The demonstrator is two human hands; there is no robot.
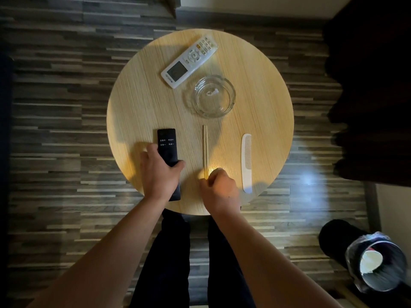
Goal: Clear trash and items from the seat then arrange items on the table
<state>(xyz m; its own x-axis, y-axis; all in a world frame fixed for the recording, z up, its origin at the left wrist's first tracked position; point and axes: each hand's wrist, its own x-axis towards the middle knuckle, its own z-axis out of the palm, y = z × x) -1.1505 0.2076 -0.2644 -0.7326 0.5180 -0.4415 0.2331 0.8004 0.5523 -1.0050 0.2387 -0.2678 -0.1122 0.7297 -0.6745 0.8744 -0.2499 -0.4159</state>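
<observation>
A round light-wood table (262, 90) fills the middle of the head view. My left hand (159, 172) grips a black remote (166, 143) lying lengthwise at the table's near left. My right hand (219, 187) pinches the near end of a pair of wooden chopsticks (204, 147) that lie straight along the table's middle. A white comb (246, 161) lies parallel to them on the right. Farther back stand a clear glass ashtray (214, 96) and a white air-conditioner remote (190, 61), set at a slant.
A trash bin (375, 265) with a plastic liner and a white scrap inside stands on the floor at the lower right. Dark furniture (373, 96) fills the right side. The floor around the table is striped wood. My legs are below the table's near edge.
</observation>
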